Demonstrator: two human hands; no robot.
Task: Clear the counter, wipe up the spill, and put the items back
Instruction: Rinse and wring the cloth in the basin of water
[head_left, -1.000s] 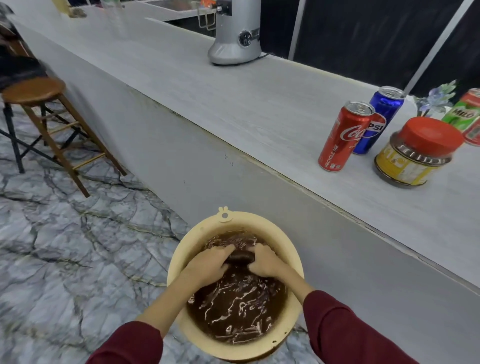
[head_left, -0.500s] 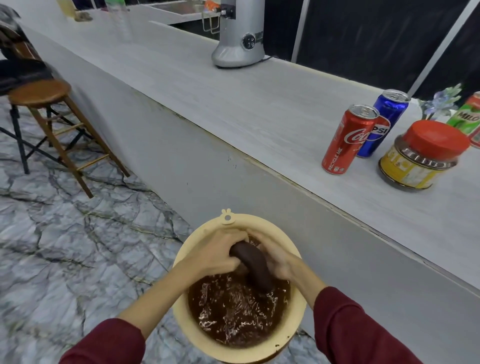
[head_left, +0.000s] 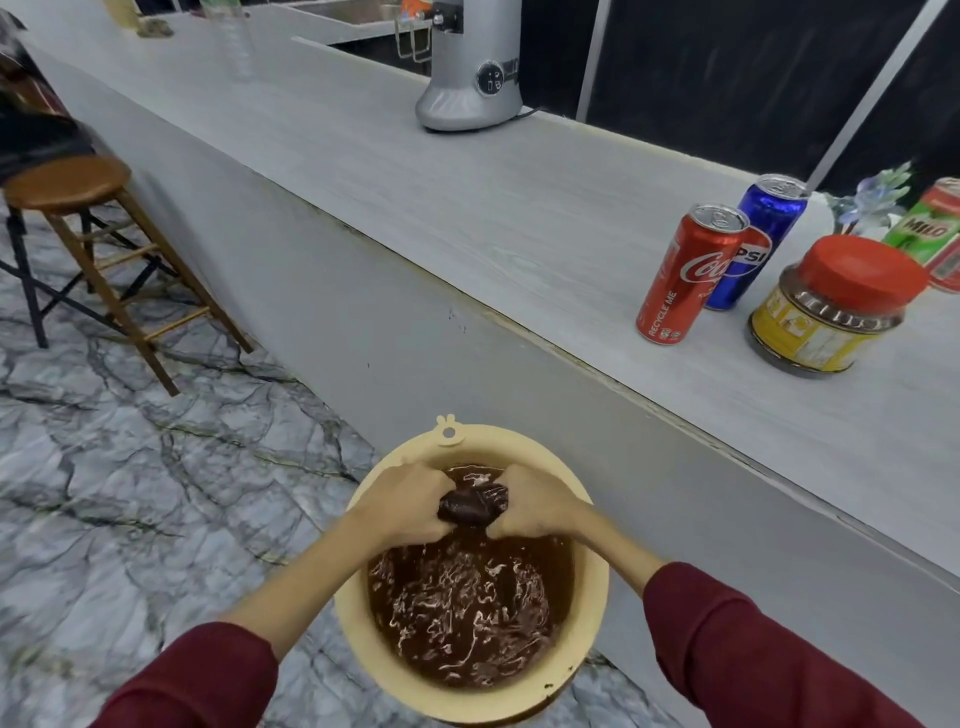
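My left hand (head_left: 402, 504) and right hand (head_left: 535, 506) each gripped an end of the dark, soaked cloth (head_left: 472, 505), bunched between them above the brown water in the cream bucket (head_left: 589, 597) on the floor; the cans (head_left: 685, 275) and jar (head_left: 826, 312) stood on the counter (head_left: 493, 218), far right.

Beige bucket (head_left: 597, 582), brown water; red can (head_left: 683, 275), blue can (head_left: 763, 228); grey-veined marble floor (head_left: 130, 493).

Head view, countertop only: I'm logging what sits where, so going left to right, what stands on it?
Silver appliance → red Coca-Cola can → blue Pepsi can → red-lidded jar → green Milo can.
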